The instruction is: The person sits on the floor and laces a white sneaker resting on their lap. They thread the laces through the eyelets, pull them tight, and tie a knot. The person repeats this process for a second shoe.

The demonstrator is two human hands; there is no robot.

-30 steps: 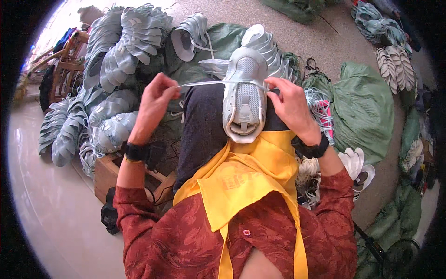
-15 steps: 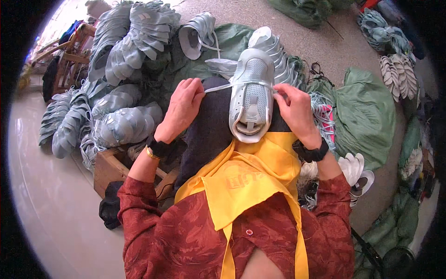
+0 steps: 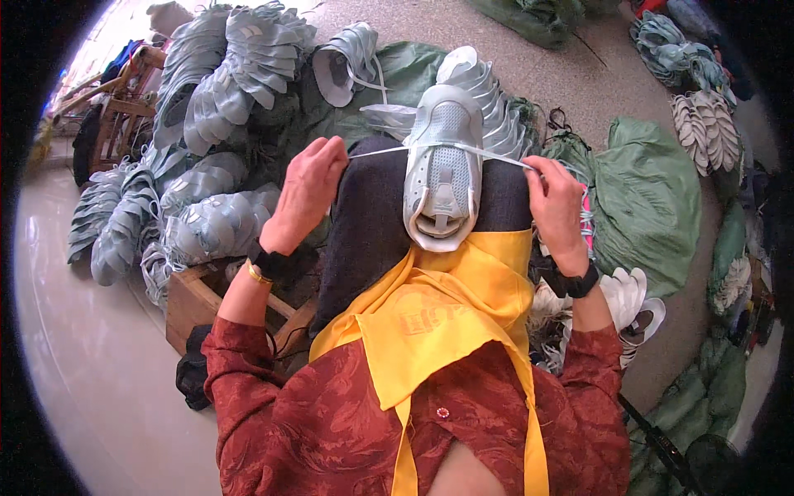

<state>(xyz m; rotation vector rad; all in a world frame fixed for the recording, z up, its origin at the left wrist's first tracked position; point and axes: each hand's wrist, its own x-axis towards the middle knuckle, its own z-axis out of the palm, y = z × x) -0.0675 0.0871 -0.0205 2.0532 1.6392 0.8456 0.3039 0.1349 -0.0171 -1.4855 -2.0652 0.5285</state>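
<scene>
A pale grey-blue shoe upper (image 3: 442,169) rests toe-away on the person's dark-trousered lap (image 3: 368,223), its open collar lying just above the edge of a yellow scarf (image 3: 438,310) that hangs over a red patterned shirt (image 3: 331,422); a white lace (image 3: 496,155) runs across the far part of the upper and stretches out taut to both sides. The left hand (image 3: 306,194) is curled closed with its fingertips pinching the left end of the lace, just left of the upper; the right hand (image 3: 556,207) is likewise closed, pinching the right end of the lace at its fingertips, just right of the upper. Both wrists carry dark bands. To the far left, stacks of unlaced grey-blue uppers (image 3: 215,107) lie heaped on the floor and over a wooden crate (image 3: 194,302) near the left knee; another upper with loose lace (image 3: 347,62) lies far behind the lap. Green sacks (image 3: 641,198) lie to the right, with white shoe pieces (image 3: 633,306) near the right elbow.
</scene>
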